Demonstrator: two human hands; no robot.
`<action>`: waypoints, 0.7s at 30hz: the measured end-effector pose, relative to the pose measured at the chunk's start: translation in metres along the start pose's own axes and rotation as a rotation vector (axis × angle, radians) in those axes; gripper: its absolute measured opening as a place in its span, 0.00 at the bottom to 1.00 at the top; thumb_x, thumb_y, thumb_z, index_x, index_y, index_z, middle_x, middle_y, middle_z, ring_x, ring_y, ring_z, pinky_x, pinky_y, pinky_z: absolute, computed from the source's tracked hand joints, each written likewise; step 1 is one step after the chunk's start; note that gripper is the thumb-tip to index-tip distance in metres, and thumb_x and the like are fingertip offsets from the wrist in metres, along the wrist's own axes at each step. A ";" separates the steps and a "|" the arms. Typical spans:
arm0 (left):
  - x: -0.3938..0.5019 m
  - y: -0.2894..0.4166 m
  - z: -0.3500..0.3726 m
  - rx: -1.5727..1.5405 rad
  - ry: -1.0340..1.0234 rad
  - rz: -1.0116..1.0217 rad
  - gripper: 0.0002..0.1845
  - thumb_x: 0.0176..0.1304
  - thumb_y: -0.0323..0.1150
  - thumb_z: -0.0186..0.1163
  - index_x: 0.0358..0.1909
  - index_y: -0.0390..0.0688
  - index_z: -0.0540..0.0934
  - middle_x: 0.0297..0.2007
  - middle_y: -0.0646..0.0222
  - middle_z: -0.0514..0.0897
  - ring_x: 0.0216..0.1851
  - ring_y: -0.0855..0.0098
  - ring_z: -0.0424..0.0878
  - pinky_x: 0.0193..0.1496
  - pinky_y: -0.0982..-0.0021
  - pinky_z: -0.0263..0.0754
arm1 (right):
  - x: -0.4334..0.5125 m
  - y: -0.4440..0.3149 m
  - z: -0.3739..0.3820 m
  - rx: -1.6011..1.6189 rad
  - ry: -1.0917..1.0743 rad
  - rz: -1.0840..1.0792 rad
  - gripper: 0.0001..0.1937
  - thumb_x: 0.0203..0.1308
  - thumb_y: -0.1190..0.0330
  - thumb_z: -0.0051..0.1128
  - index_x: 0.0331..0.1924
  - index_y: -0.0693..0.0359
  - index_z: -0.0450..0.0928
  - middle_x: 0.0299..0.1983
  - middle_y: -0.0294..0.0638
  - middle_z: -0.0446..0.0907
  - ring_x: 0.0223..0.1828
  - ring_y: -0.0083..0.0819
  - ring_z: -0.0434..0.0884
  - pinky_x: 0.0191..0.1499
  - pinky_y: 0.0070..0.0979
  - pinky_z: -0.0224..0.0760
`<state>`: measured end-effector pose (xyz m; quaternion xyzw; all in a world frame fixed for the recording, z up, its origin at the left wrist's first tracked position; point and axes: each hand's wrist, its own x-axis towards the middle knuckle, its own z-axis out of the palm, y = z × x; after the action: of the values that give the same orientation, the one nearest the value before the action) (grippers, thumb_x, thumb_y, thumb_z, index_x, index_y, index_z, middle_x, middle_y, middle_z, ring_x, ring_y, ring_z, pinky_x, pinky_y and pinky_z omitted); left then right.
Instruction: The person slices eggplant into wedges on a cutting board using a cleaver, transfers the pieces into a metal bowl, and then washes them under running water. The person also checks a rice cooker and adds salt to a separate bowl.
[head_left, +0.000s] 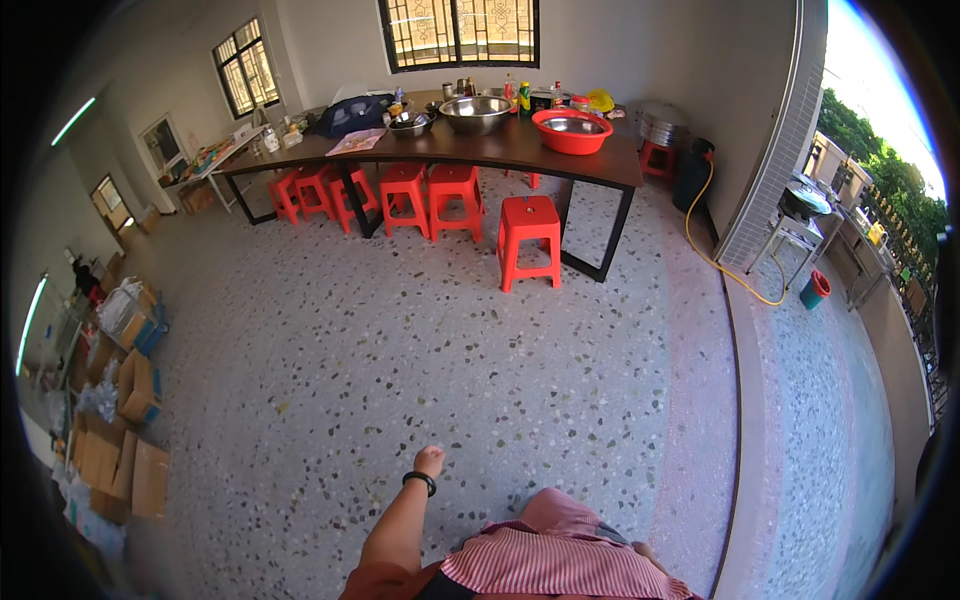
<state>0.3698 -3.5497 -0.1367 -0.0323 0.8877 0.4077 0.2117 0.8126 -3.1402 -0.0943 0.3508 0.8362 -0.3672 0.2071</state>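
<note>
My left hand (430, 460), with a dark bangle at the wrist, hangs over the speckled terrazzo floor, fingers curled and nothing visible in them. Only a sliver of my right arm shows beside the striped apron; the right hand is out of view. Before me, beyond the floor, stands a long dark wooden table (465, 151) with black metal legs. On it are a red plastic basin (571, 147) around a metal bowl (571, 126), a wide stainless steel basin (475, 122), a smaller metal bowl (411, 129) and several bottles. A red plastic stool (529, 217) stands in front.
Several red stools (405, 178) are tucked beneath the table. Open cardboard boxes (139, 386) line the left side. At right, a yellow hose (694, 217) runs from a dark gas cylinder (691, 184) over the threshold to a stove stand with a wok (805, 201), near a bucket (814, 292).
</note>
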 end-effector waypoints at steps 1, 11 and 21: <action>0.048 0.046 0.009 -0.123 0.011 0.119 0.13 0.58 0.38 0.64 0.38 0.39 0.82 0.37 0.58 0.87 0.40 0.61 0.85 0.44 0.65 0.78 | 0.019 0.009 0.001 0.075 -0.056 0.157 0.13 0.55 0.61 0.60 0.42 0.56 0.83 0.32 0.51 0.84 0.36 0.46 0.84 0.40 0.40 0.76; 0.306 0.194 0.005 0.281 -0.243 0.006 0.14 0.58 0.39 0.63 0.38 0.40 0.83 0.28 0.67 0.85 0.30 0.73 0.82 0.37 0.70 0.77 | 0.300 -0.092 -0.099 0.600 0.022 0.649 0.11 0.58 0.66 0.52 0.23 0.57 0.82 0.20 0.44 0.82 0.22 0.33 0.83 0.26 0.30 0.75; 0.502 0.213 -0.118 0.222 -0.080 -0.596 0.11 0.56 0.39 0.60 0.35 0.43 0.85 0.32 0.59 0.86 0.36 0.60 0.85 0.38 0.60 0.79 | 0.601 -0.397 -0.348 0.496 0.398 -0.262 0.14 0.63 0.68 0.48 0.44 0.69 0.80 0.29 0.44 0.82 0.27 0.26 0.82 0.29 0.26 0.76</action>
<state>-0.1758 -3.4372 -0.1195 -0.2514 0.8692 0.2291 0.3589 0.0874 -2.8069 -0.0469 0.3451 0.7834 -0.5071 -0.1007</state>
